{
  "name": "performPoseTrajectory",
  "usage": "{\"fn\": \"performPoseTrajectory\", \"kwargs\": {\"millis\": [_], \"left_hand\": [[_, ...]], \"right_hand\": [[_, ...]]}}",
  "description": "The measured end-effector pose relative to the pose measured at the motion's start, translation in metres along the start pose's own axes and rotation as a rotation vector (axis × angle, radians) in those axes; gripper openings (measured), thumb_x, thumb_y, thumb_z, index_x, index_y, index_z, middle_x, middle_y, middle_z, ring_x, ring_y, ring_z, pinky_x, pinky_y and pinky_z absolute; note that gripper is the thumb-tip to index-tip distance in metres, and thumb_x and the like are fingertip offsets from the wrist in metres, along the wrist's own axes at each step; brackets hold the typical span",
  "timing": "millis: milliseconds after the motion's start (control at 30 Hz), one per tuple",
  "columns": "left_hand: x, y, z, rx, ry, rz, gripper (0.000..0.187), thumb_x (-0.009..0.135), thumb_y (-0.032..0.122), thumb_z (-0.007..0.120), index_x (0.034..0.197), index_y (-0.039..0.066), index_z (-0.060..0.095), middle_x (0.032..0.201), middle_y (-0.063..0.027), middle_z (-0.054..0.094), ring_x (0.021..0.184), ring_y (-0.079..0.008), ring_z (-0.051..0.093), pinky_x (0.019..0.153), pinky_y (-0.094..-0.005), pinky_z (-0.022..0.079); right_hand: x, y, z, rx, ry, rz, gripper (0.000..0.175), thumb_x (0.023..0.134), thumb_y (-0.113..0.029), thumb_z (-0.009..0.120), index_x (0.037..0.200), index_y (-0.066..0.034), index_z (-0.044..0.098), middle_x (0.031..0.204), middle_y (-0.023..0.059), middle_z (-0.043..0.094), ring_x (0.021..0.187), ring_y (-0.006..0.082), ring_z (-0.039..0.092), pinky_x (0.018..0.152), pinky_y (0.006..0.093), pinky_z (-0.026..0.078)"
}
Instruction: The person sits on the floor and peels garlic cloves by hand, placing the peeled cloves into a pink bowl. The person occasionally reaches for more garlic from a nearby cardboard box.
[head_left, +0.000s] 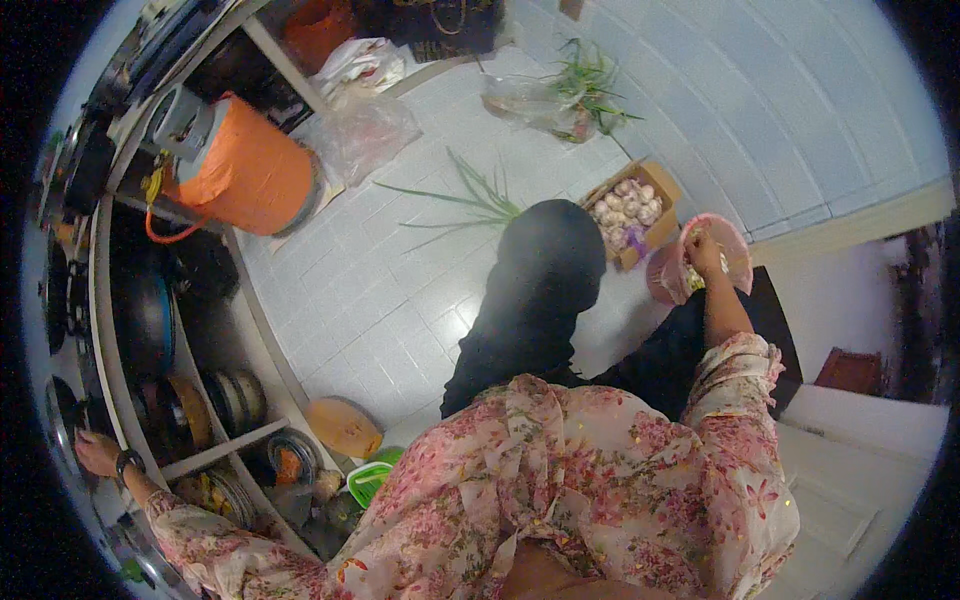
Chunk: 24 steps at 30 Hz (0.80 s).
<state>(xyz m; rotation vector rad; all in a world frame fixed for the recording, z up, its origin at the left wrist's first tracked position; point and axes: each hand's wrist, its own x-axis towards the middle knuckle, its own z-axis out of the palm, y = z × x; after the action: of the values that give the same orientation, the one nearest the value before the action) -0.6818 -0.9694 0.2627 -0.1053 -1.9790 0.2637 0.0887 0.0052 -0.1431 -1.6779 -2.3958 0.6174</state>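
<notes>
My right hand (703, 255) reaches down into a pink plastic bin (737, 229) that has light scraps in it. Its fingers are bunched, and whether something is between them cannot be made out. Beside the bin stands an open cardboard box (664, 169) with several garlic bulbs (626, 206) and a bit of purple netting (636, 238). Far to the left, my left hand (97, 452), with a dark band at the wrist, rests at the counter's edge beside a dark round pan or lid (64, 409). Its fingertips are too unclear to show a grip.
An orange-covered gas cylinder (255, 169) with a hose stands by the shelves (225, 450), which hold pans. Long green leaves (480, 199) stick out past my knee on the tiled floor (360, 277). Spring onions (589, 82) and a plastic bag (525, 105) lie by the wall.
</notes>
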Motion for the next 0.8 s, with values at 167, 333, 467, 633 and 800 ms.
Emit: {"fn": "performPoseTrajectory", "kwargs": {"millis": [167,333,467,633,800], "left_hand": [[0.048,0.215,-0.006,-0.585,-0.12,0.184,0.038,0.096,0.03,0.043,0.118,0.004,0.059,0.119,-0.0134,0.059,0.11,-0.0286,0.055,0.094,-0.0335,0.04],[0.026,0.522,-0.107,-1.284,-0.461,0.31,0.026,0.094,0.019,0.05,0.111,0.003,0.061,0.109,-0.0066,0.064,0.099,-0.0151,0.059,0.087,-0.0274,0.043],[-0.053,0.744,-0.231,-1.737,-0.69,0.676,0.021,0.088,0.013,0.055,0.106,0.006,0.063,0.098,-0.0082,0.066,0.093,-0.0173,0.061,0.083,-0.029,0.046],[-0.224,0.953,-0.385,-1.76,-1.068,1.26,0.02,0.087,0.015,0.057,0.101,0.004,0.064,0.097,-0.0115,0.066,0.09,-0.0228,0.062,0.081,-0.0329,0.047],[-0.36,1.036,-0.446,-1.19,-0.918,1.973,0.026,0.079,0.018,0.06,0.103,0.009,0.062,0.096,-0.0171,0.063,0.089,-0.0315,0.062,0.08,-0.0398,0.049]], "right_hand": [[-0.018,-0.025,-0.022,-0.057,0.236,-0.057,0.027,0.084,-0.025,0.055,0.08,0.0,0.062,0.07,0.0156,0.062,0.063,0.0271,0.061,0.06,0.0391,0.046],[-0.007,-0.023,-0.059,0.218,0.133,0.183,0.028,0.085,-0.029,0.054,0.085,-0.0021,0.063,0.082,0.022,0.063,0.075,0.0369,0.06,0.067,0.0459,0.045],[-0.024,-0.021,-0.07,0.156,0.287,0.126,0.032,0.085,-0.03,0.053,0.085,-0.0005,0.065,0.08,0.0225,0.064,0.076,0.0367,0.062,0.07,0.0449,0.046],[-0.05,-0.028,-0.077,0.238,0.25,0.104,0.025,0.083,-0.027,0.057,0.092,-0.0039,0.064,0.082,0.0196,0.065,0.077,0.0356,0.062,0.071,0.0426,0.048],[-0.066,-0.022,-0.096,0.318,0.224,0.131,0.019,0.084,-0.022,0.058,0.093,-0.006,0.064,0.083,0.0169,0.065,0.077,0.0333,0.063,0.07,0.041,0.048]]}}
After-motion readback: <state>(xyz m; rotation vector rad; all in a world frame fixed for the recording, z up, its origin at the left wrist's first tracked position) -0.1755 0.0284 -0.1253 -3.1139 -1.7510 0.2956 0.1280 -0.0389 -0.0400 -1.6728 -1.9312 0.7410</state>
